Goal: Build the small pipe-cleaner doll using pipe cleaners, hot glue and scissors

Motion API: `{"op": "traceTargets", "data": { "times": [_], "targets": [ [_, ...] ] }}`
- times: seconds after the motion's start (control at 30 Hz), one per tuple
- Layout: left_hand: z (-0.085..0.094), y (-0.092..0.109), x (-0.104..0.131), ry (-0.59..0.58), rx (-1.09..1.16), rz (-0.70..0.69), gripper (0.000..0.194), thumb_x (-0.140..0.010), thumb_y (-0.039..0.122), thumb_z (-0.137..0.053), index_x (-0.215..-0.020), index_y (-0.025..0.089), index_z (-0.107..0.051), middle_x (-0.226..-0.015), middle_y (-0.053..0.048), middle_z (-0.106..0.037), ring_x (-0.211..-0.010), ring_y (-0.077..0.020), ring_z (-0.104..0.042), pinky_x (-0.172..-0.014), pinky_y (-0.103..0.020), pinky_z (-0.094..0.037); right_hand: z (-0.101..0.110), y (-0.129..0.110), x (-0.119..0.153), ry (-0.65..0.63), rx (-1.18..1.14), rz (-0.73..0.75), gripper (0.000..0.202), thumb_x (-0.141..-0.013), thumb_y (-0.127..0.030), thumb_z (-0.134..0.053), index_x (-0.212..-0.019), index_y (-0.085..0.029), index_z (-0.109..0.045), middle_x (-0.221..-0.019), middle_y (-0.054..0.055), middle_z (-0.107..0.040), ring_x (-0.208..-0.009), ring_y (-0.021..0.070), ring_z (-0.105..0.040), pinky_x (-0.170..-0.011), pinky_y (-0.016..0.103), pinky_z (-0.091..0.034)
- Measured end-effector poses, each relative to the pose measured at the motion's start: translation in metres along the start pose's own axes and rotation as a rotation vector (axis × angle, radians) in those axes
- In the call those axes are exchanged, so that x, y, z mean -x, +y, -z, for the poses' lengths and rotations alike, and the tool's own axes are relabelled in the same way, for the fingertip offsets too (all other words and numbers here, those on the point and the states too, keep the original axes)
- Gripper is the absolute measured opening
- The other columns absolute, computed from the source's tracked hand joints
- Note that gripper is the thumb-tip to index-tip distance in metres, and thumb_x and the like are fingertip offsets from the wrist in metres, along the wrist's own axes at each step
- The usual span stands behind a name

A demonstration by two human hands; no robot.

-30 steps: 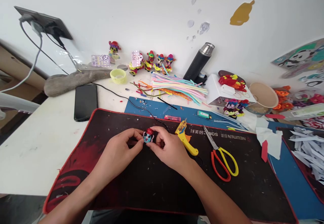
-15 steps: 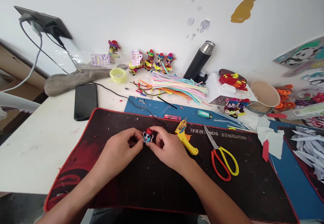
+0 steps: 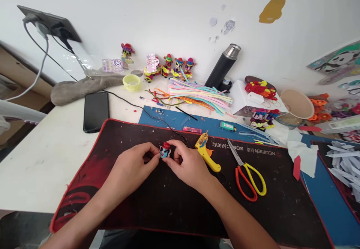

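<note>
Between my two hands is a small doll head (image 3: pixel 165 151) with a red cap, a light-blue face and black-and-white trim at its sides. My left hand (image 3: pixel 137 162) pinches its left edge between thumb and index finger. From the other side, the thumb and fingers of my right hand (image 3: pixel 187 162) grip it. The head is held above the black desk mat (image 3: pixel 174 204). Just right of my right hand lies a yellow glue gun (image 3: pixel 207 152), and beyond it are scissors (image 3: pixel 244 170) with one red and one yellow handle, blades apart.
Pastel pipe cleaners (image 3: pixel 199 95) lie in a bundle behind the mat, near a black thermos (image 3: pixel 223 65). Several finished dolls (image 3: pixel 178 68) stand along the wall. A phone (image 3: pixel 96 112) is at the left. A pink lighter (image 3: pixel 192 130) and a glue gun cord cross the mat's back edge.
The doll head has turned slightly in my fingers, its face now angled more to the left. Both hands keep their hold, and the view has shifted a little.
</note>
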State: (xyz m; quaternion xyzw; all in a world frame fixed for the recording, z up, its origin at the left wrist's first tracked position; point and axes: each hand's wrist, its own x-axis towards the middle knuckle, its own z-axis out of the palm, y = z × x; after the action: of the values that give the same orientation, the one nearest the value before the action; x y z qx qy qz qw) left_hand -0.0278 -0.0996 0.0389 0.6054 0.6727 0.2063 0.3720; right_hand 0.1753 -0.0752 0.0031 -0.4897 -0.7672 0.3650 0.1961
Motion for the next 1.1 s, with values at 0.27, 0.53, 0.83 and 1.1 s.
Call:
{"op": "traceTargets", "data": {
  "times": [0.27,0.53,0.83,1.1],
  "targets": [
    [0.002,-0.002,0.002,-0.004,0.015,-0.033,0.025,-0.09,0.046,-0.058,-0.09,0.028,-0.076,-0.092,-0.001,-0.082,-0.082,-0.0247,-0.073,-0.074,-0.033,-0.051,0.0,0.0,-0.001,0.004,0.005,0.005,0.045,-0.095,-0.031,-0.079,-0.137,-0.023,-0.065,-0.071,-0.007,-0.064,-0.063,0.0151,-0.063,-0.065,0.027,-0.045],
    [0.005,-0.013,0.005,-0.041,0.081,-0.045,0.028,-0.095,0.05,-0.058,-0.097,0.029,-0.077,-0.097,-0.001,-0.082,-0.082,-0.0233,-0.073,-0.071,-0.031,-0.051,0.002,0.0,0.001,0.002,-0.1,-0.032,0.042,-0.095,-0.031,-0.077,-0.135,-0.025,-0.065,-0.068,-0.008,-0.062,-0.061,0.0143,-0.061,-0.064,0.026,-0.044],
    [0.004,-0.018,-0.001,-0.146,0.586,0.036,0.047,-0.094,0.059,-0.065,-0.123,0.022,-0.066,-0.093,-0.006,-0.078,-0.086,-0.0248,-0.074,-0.076,-0.038,-0.061,0.005,0.001,0.003,0.009,-0.205,-0.04,0.044,-0.095,-0.032,-0.075,-0.137,-0.025,-0.065,-0.07,-0.007,-0.061,-0.061,0.0134,-0.059,-0.063,0.025,-0.045],
    [-0.003,-0.016,-0.004,-0.301,0.822,0.113,0.047,-0.091,0.058,-0.073,-0.118,0.02,-0.069,-0.084,-0.005,-0.075,-0.08,-0.0221,-0.072,-0.072,-0.034,-0.059,0.005,0.002,0.005,0.006,-0.225,-0.031,0.044,-0.095,-0.037,-0.075,-0.136,-0.024,-0.065,-0.069,-0.007,-0.06,-0.062,0.0141,-0.058,-0.062,0.025,-0.045]
  ]
}}
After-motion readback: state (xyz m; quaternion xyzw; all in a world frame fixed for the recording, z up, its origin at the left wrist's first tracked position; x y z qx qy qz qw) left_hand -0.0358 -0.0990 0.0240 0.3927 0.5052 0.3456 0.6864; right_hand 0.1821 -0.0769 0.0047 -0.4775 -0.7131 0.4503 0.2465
